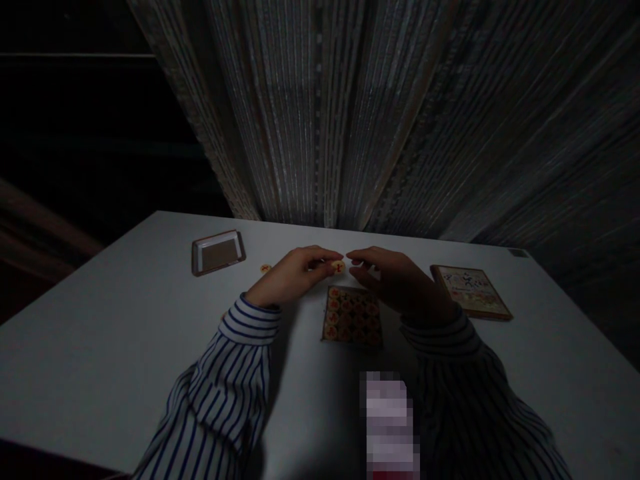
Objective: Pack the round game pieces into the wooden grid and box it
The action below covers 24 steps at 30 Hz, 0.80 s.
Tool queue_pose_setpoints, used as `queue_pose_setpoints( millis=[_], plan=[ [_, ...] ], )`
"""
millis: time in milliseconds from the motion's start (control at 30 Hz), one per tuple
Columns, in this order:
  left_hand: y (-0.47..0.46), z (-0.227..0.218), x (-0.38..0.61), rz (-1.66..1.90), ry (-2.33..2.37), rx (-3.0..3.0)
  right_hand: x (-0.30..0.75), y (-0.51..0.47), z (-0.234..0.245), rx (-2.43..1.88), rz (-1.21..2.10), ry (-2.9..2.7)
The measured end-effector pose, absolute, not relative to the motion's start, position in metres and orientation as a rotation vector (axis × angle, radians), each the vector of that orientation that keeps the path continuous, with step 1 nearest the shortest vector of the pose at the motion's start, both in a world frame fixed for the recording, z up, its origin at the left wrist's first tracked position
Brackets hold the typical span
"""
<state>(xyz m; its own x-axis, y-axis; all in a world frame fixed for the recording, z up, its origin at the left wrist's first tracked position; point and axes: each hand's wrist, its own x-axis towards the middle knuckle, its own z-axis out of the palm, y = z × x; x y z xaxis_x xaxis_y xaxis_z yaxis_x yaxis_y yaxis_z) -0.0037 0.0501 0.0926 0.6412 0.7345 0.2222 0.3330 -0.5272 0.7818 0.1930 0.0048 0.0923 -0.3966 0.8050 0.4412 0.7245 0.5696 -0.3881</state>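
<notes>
My left hand point(293, 275) pinches a small round game piece point(339, 267) with a red mark between thumb and fingers, just above the far edge of a small square board point(353, 316). That board is filled with rows of similar round pieces. My right hand point(395, 277) hovers beside the piece with fingers curled, its fingertips close to the left hand's; whether it holds anything is hidden. Both arms wear striped sleeves.
On the white table point(125, 320), a shallow box tray point(218, 253) lies at the far left and a printed box lid point(471, 291) at the right. One loose round piece point(265, 269) sits near the tray. A striped curtain point(380, 113) hangs behind. The room is dim.
</notes>
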Motion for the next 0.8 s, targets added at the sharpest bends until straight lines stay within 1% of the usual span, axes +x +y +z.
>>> queue_pose_setpoints(
  millis=[233,467,800],
  plan=[
    [0.054,0.085,-0.004,0.635,0.818,2.021,0.194,0.007,0.087,-1.227,0.185,-2.257],
    [0.054,0.08,-0.003,0.663,0.749,1.846,0.193,0.007,0.083,-1.234,0.178,-2.279],
    [0.053,0.081,0.0,0.648,0.745,1.817,0.189,0.007,0.083,-1.154,0.178,-2.285]
  ],
)
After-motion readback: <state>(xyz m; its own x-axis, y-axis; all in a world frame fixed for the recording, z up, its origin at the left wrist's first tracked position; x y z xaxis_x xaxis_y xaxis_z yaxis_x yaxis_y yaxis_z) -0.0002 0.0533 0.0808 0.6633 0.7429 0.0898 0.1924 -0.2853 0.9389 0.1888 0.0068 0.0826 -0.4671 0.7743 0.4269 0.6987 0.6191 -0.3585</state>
